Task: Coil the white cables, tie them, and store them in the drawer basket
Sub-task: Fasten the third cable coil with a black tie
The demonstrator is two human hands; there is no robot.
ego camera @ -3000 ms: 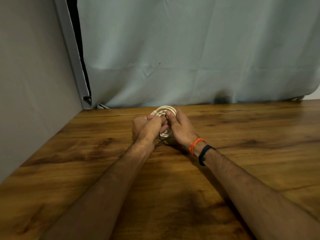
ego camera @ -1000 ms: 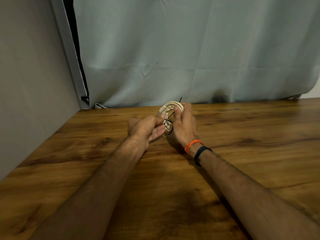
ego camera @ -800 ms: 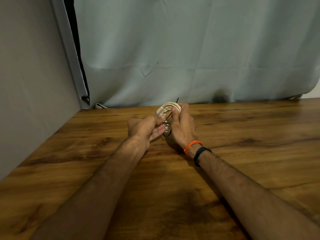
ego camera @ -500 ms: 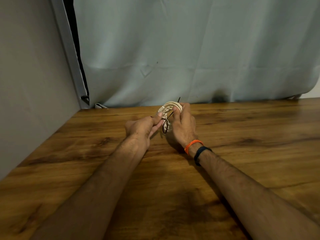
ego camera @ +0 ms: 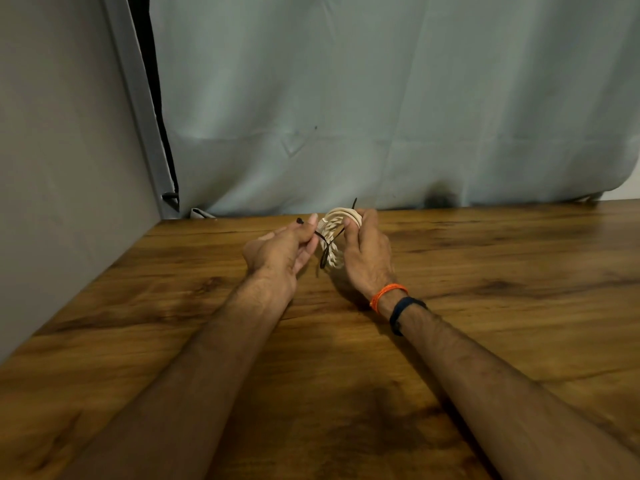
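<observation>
The left hand (ego camera: 280,247) has drawn the black tie (ego camera: 323,239) leftward from the cable coil (ego camera: 334,237), which the right hand (ego camera: 365,251) grips; tying is nearly done.

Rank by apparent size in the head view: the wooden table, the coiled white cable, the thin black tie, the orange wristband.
1. Brown wooden table, by far largest.
2. Coiled white cable.
3. Thin black tie and orange wristband: both small and slender, too similar to rank.

No legible text, label, brand, number or sign anywhere in view.
</observation>
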